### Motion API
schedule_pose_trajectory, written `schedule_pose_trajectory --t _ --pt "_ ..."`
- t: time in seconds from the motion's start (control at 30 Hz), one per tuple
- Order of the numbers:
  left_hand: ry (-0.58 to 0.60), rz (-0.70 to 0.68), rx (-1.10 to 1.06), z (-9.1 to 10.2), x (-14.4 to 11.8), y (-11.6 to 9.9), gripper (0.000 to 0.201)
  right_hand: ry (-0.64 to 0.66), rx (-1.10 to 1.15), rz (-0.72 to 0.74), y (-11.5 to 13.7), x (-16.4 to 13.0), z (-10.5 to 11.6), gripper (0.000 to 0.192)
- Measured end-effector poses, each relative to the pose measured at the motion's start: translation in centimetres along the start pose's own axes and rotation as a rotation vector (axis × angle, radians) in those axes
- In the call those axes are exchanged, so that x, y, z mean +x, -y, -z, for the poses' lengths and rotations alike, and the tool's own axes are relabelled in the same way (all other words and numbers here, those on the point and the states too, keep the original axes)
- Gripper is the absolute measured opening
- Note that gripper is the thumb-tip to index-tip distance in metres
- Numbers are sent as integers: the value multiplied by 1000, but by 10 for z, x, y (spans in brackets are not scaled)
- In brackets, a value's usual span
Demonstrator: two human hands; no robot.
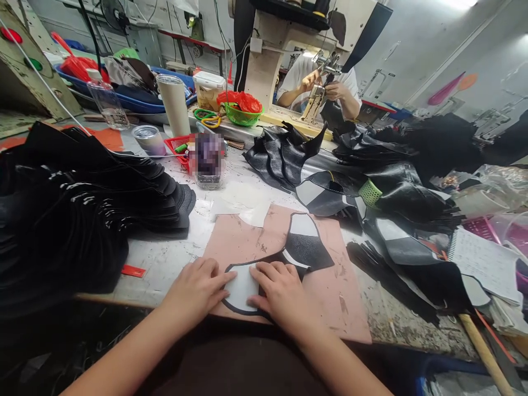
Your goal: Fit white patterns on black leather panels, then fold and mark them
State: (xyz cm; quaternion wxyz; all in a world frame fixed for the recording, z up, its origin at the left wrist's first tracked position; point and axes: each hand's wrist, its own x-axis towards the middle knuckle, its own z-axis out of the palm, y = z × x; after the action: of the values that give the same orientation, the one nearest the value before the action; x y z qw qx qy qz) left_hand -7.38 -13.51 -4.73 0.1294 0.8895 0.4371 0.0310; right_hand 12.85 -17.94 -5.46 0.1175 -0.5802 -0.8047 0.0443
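Left hand and right hand, fingers flat and slightly spread, press a white-lined black leather cut piece onto the pink cutting mat at the desk's near edge.

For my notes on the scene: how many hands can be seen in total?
4. The left hand and right hand press a white piece on the pink board; a co-worker's two hands are at the sewing machine behind.

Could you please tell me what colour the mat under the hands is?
The mat is pale pink with dark scuffs, seen best in the head view.
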Motion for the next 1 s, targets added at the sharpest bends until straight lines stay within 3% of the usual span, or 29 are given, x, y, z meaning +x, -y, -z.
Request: schedule_pose_trajectory --t 0.1,0.33,0.43,0.53,0.67,0.8,1.0 --pt "0 8 -31 2 -1 2 28 68 52 16 -3 -9 3 55" --pt "-40 40 -7 2 -9 1 24 108 81 -55 2 -20 12 33" --pt "-123 41 40 -5 -15 -3 22 -35 143 -116 -1 -24 19 6" --pt "-201 20 76 -10 -22 -7 22 -250 256 -358 -17 -33 22 20" --pt "-228 -13 75 -12 -27 -9 25 -238 515 -673 -47 -39 18 43" --pt "-249 -20 2 -15 -31 -3 18 -270 781 -678 -58 -30 12 39" --pt "-250 25 -244 -23 -41 20 26 -442 717 -739 -62 -8 19 23"
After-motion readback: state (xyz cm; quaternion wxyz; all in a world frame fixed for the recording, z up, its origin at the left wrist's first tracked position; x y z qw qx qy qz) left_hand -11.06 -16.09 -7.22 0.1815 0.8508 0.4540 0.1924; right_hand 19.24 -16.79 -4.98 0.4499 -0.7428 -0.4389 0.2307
